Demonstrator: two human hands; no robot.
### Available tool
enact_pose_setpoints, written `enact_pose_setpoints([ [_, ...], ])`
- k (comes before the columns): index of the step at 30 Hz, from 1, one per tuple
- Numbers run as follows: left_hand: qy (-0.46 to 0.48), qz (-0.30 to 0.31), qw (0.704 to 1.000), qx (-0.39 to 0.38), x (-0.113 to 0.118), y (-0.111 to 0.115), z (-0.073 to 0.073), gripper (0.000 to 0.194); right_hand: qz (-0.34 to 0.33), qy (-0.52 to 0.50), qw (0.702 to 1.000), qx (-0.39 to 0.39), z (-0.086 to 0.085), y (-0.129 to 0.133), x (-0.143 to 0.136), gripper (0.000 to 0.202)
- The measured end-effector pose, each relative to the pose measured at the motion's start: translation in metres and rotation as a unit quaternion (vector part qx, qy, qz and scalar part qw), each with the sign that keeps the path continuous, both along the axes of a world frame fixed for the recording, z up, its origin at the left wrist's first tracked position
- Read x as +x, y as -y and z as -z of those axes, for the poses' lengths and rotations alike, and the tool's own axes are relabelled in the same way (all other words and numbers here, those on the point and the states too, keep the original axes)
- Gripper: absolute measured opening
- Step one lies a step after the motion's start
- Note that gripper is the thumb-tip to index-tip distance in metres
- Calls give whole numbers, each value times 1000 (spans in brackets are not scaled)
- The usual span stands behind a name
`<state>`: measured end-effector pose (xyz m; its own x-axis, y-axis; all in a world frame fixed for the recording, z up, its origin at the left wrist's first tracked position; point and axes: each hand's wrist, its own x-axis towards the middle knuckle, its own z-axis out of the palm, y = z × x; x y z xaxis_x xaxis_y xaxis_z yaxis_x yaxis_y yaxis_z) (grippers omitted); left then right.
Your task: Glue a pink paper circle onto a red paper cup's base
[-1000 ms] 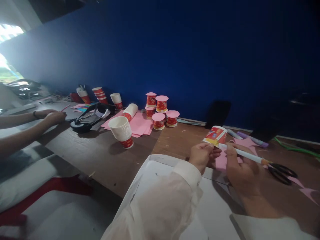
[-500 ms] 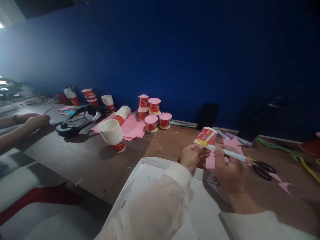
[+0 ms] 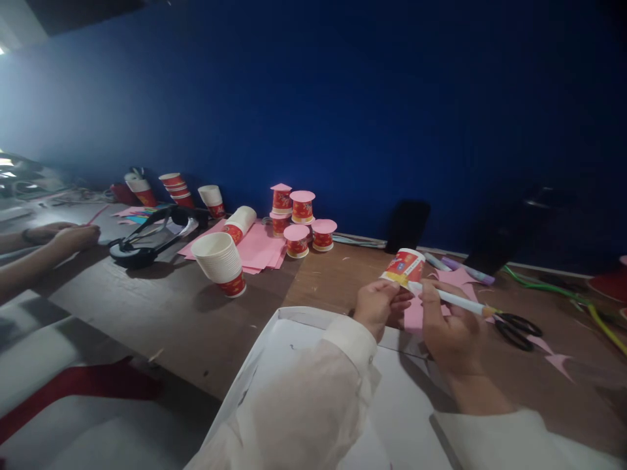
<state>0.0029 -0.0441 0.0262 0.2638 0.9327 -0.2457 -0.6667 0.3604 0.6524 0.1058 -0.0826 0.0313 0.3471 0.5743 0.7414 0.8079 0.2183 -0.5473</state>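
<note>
A red and white paper cup (image 3: 404,264) lies tilted in front of my hands, its lower rim showing a yellow patch. My left hand (image 3: 379,307) pinches the near rim of the cup. In my right hand (image 3: 450,333) is a white pen (image 3: 458,300), its tip touching or very near the cup's rim. Pink paper (image 3: 414,315) lies under and behind my right hand. Black-handled scissors (image 3: 516,329) rest just to the right of the pen's far end.
A white box lid (image 3: 304,314) lies under my forearms. Left are stacked cups (image 3: 218,261), pink sheets (image 3: 264,245), several pink-topped cups (image 3: 296,241) and a black headset (image 3: 140,251). Another person's hands (image 3: 73,238) are at far left. Green cable (image 3: 539,286) runs right.
My right hand and the pen have shifted very slightly at the cup's rim. The other person's hands at far left have moved a little to the right.
</note>
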Motion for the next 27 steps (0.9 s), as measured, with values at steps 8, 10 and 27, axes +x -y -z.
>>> enact_pose_setpoints([
  [8,2,-5,1000,18,0,0,2,22,-5,8,1000,-12,-2,2,-3,40],
  [10,-4,-2,1000,24,1,0,3,21,-10,2,1000,-6,-2,1,-3,38],
  [27,-19,-14,998,54,2,0,5,29,-5,19,1000,-1,-2,2,-2,41],
])
